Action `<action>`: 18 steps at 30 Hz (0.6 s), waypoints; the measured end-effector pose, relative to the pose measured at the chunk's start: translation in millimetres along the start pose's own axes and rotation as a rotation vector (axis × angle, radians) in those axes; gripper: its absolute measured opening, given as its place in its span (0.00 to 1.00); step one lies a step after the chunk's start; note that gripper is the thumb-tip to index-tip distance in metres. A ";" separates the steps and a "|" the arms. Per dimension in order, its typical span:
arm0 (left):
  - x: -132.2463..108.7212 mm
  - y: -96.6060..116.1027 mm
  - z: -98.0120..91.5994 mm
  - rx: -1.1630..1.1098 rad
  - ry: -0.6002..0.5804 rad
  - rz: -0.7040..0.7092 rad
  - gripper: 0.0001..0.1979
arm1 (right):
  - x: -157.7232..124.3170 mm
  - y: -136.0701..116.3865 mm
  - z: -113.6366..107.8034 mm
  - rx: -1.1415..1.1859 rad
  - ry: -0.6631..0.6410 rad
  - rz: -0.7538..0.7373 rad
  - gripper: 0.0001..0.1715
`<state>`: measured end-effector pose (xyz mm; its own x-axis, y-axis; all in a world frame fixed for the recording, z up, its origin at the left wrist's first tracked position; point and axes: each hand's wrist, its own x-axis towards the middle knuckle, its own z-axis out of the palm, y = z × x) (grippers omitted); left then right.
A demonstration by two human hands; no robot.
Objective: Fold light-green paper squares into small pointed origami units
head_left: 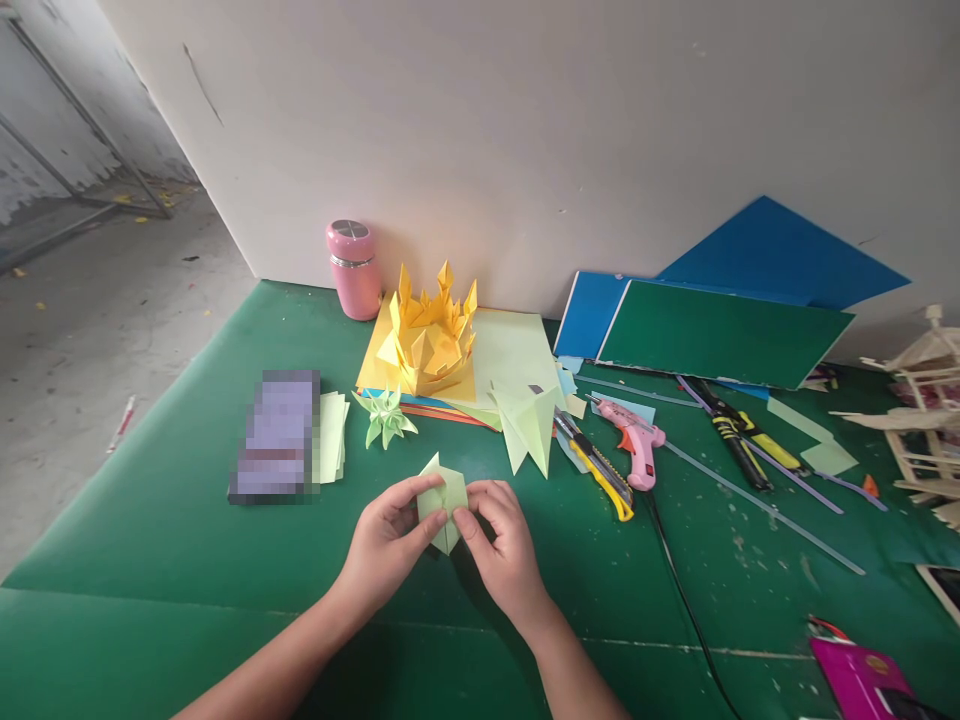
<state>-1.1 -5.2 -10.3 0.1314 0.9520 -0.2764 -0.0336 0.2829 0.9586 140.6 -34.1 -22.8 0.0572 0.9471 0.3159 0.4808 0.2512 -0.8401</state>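
Observation:
Between my two hands is a small piece of folded light-green paper (451, 492), raised a little above the green tabletop. My left hand (391, 525) pinches its left side between thumb and fingers. On the opposite edge, my right hand (501, 535) grips it, the thumb pressed on the front and the fingers curled behind. A crease runs down the paper's middle, and one corner points up. Just beyond my hands lie a light-green paper flower (385, 417) and a larger folded pale-green paper piece (528, 420). A yellow folded-paper crown (431, 345) stands behind them.
Left are a blurred-out phone-shaped object (277, 435) and small green sheets (331, 437). A pink flask (354, 272) stands by the wall. Rightward lie a yellow utility knife (600, 473), a pink glue gun (636, 440) with a trailing cord, pliers (731, 435) and a wooden model (930, 410).

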 end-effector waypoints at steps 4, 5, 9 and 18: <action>-0.7 3.8 1.5 -0.034 -0.020 0.035 0.23 | 0.5 0.4 -0.5 -0.001 0.008 -0.005 0.14; -1.4 5.2 1.7 -0.034 -0.033 0.047 0.22 | 0.7 0.0 -0.6 -0.006 0.014 -0.011 0.13; -3.2 7.4 0.5 -0.056 -0.039 0.118 0.17 | 1.6 -3.8 -1.4 -0.043 0.016 -0.056 0.13; 2.2 5.8 -9.8 0.235 -0.056 0.389 0.05 | 1.4 -4.2 -3.4 -0.276 0.011 -0.200 0.10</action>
<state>-10.7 -0.4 -6.0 0.2073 0.9726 0.1056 0.1338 -0.1351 0.9818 141.7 -34.5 -17.3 -0.0536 0.8821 0.4681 0.7022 0.3666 -0.6103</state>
